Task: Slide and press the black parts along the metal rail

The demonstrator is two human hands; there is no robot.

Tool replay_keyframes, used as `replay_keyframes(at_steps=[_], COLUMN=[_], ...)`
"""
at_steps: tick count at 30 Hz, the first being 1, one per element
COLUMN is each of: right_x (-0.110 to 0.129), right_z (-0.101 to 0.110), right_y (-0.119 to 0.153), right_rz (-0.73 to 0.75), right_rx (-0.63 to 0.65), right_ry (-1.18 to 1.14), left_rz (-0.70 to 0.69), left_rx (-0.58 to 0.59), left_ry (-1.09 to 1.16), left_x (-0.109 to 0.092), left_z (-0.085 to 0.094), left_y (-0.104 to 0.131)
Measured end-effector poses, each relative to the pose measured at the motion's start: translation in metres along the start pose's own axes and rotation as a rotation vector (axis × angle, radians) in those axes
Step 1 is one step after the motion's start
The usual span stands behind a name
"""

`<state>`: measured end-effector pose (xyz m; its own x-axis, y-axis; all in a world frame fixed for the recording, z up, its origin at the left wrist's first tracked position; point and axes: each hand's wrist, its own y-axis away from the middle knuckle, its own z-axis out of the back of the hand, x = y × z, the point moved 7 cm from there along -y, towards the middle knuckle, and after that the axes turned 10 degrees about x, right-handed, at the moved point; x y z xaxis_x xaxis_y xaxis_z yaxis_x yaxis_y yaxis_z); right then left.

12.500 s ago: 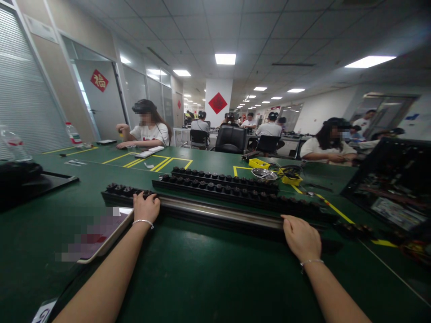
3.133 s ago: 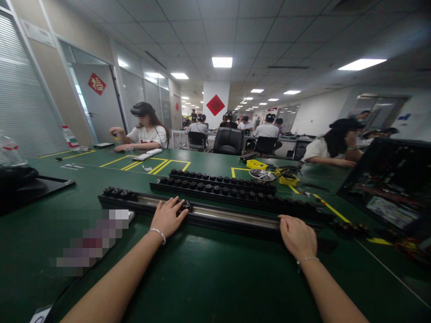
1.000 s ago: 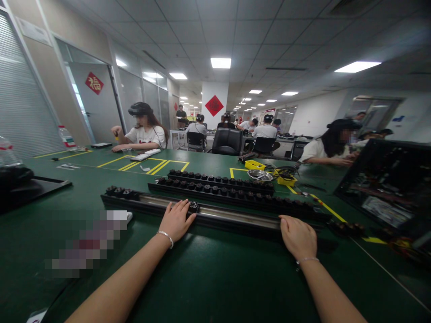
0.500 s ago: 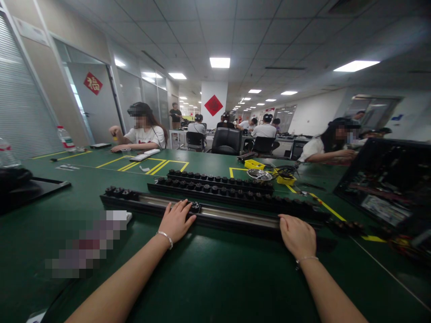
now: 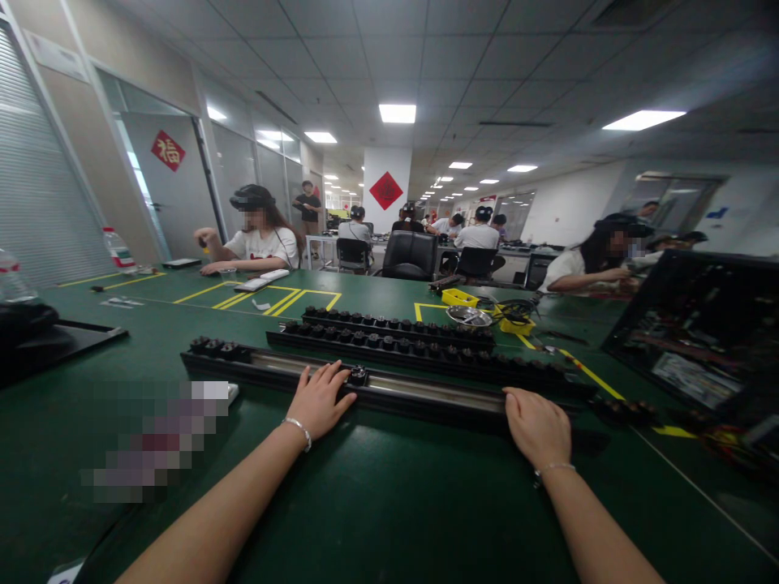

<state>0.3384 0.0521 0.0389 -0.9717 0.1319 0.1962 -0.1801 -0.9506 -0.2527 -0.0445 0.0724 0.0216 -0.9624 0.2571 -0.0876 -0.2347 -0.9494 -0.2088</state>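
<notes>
A long black rail (image 5: 438, 395) with a metallic inner channel lies across the bench before me. Several small black modules sit at its left end, and one single black module (image 5: 359, 375) stands in the channel near the middle. My left hand (image 5: 316, 403) rests over the rail with its fingers spread, the fingertips beside or touching that module's left side. At the rail's right part, my right hand (image 5: 539, 422) is closed over the edge, its fingertips curled and partly hidden.
Behind lie further black rails (image 5: 419, 350) filled with modules. A metal bowl (image 5: 468, 316), a yellow bin (image 5: 459, 298) and cables are beyond them. An open black computer case (image 5: 694, 341) stands at right. People sit across the green bench (image 5: 389, 495).
The single module has slid slightly to the right along the channel. Both my hands stay nearly in place. A standing person in the background has shifted left.
</notes>
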Motion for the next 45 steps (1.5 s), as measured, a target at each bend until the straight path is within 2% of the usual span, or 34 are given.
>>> replay_keyframes(at_steps=[12, 38, 45], right_x=[0.000, 0.001, 0.000], right_z=[0.001, 0.000, 0.000], right_y=[0.000, 0.001, 0.000], right_rz=[0.005, 0.005, 0.014], right_rx=[-0.039, -0.004, -0.016], right_ry=[0.008, 0.013, 0.028], left_rz=[0.003, 0.002, -0.105], left_rx=[0.025, 0.070, 0.034], left_ry=[-0.017, -0.044, -0.024], left_x=[-0.002, -0.010, -0.022], left_z=[0.000, -0.003, -0.006], left_y=[0.001, 0.001, 0.003])
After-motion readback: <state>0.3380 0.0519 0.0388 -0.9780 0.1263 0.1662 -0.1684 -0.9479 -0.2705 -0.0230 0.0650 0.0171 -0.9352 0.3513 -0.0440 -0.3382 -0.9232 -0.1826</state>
